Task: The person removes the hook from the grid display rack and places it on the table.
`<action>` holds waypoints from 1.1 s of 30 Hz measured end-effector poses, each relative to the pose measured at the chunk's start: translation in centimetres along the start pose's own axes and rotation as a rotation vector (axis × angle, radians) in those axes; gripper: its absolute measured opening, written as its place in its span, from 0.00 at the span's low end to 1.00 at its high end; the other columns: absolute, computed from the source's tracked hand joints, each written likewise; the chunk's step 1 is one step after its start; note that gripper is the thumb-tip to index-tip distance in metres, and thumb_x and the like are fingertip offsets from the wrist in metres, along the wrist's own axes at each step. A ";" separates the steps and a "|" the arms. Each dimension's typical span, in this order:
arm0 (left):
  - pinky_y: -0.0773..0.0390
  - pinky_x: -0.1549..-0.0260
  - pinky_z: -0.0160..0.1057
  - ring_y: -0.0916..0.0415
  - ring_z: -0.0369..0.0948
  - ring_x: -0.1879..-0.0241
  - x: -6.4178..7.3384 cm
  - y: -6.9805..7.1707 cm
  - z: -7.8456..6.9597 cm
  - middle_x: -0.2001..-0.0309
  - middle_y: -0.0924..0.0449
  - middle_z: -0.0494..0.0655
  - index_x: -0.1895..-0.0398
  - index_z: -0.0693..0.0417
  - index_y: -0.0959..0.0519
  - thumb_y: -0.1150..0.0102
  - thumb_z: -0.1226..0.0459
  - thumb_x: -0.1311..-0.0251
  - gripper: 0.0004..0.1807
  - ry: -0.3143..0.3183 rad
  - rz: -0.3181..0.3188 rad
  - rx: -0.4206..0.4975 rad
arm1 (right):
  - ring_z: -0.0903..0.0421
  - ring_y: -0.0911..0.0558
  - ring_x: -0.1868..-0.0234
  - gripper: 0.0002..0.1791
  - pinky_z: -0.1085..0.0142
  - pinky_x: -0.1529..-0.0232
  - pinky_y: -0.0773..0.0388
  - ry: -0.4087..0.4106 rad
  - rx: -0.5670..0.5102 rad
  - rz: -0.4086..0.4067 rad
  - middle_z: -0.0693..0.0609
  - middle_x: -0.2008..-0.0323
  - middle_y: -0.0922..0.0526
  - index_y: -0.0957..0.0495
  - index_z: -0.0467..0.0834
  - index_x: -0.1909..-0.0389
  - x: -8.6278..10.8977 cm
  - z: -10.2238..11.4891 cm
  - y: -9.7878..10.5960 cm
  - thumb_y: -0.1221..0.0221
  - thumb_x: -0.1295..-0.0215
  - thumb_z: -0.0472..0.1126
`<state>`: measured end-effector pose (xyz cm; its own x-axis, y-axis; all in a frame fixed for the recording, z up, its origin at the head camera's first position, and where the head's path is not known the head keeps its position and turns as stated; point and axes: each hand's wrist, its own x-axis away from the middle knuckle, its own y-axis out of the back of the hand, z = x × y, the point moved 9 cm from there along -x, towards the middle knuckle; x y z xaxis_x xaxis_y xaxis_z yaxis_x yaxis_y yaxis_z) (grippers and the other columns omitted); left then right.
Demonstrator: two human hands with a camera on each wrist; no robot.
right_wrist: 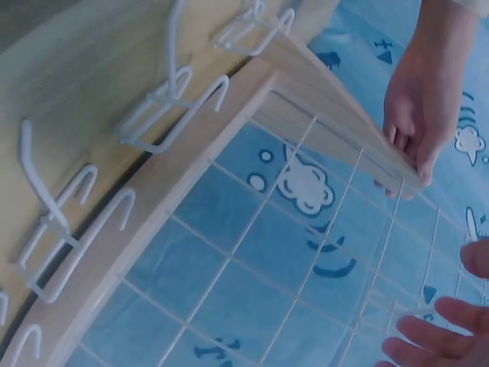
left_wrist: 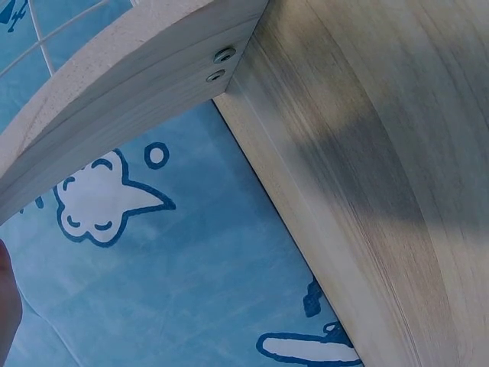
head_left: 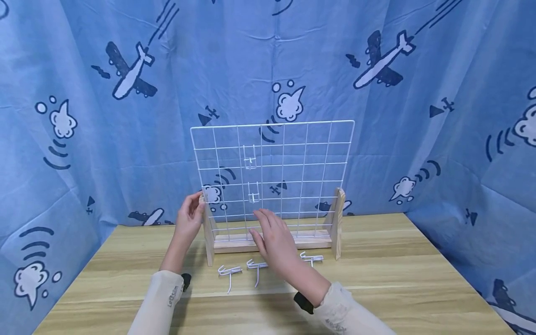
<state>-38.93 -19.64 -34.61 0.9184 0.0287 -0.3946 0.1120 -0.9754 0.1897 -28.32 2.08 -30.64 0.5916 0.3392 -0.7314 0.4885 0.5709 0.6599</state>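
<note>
Pinching post [head_left: 208,238] with left hand [head_left: 190,217]; holding right hand [head_left: 276,239] spread before grid [head_left: 293,164]. On woodgrain table [head_left: 385,265], hooks [head_left: 230,270]; behind, blue plane-print curtain [head_left: 176,111].

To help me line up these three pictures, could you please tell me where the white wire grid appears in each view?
Head: white wire grid, in the centre.
Left wrist: grid only in the upper-left corner, partly cut off.
Right wrist: grid slants across the centre and lower right.
Shared landmark: left wooden upright, in all three views.
</note>
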 end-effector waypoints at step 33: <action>0.35 0.36 0.31 0.35 0.44 0.37 0.2 0.0 -0.1 0.38 0.32 0.57 0.35 0.61 0.36 0.55 0.65 0.28 0.21 -0.003 -0.013 0.001 | 0.39 0.28 0.40 0.24 0.49 0.39 0.27 -0.193 -0.146 -0.146 0.35 0.43 0.27 0.33 0.31 0.38 -3.4 -2.1 -1.5 0.44 0.30 0.38</action>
<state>-38.72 -19.60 -34.56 0.9159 0.0410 -0.3994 0.1236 -0.9753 0.1832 -32.41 1.63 -29.51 0.6400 0.1047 -0.7612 0.4880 0.7098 0.5080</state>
